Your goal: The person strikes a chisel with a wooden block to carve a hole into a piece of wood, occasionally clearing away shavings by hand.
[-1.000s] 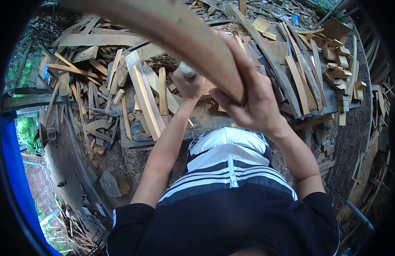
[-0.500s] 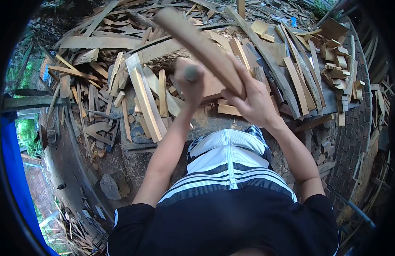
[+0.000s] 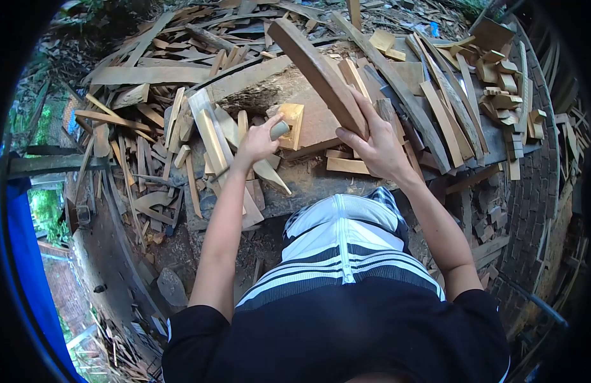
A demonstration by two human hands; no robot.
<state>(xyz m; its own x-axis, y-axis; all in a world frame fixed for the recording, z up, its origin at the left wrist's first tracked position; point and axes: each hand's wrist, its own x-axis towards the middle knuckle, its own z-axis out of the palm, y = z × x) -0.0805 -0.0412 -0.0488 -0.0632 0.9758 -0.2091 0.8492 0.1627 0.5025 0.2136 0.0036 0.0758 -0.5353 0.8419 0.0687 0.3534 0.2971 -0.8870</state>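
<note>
Forward, right hand (image 3: 383, 150) around wooden bar (image 3: 319, 75).

Far over on your left, you have a big blue sheet (image 3: 27, 268) hanging down, with green leaves (image 3: 46, 210) showing beside it and a gray wooden bar (image 3: 59, 166) reaching across above it. Below the heap of scrap wood (image 3: 156, 75) on that same side, a flat gray stone (image 3: 172, 286) lies on the dirt. Over on your right, you can see a curved strip of dark bricks (image 3: 536, 201) and a thin blue-gray pole (image 3: 543, 307) lower down, while a tiny bright blue thing (image 3: 434, 29) sits among the wood bits near the top.
</note>
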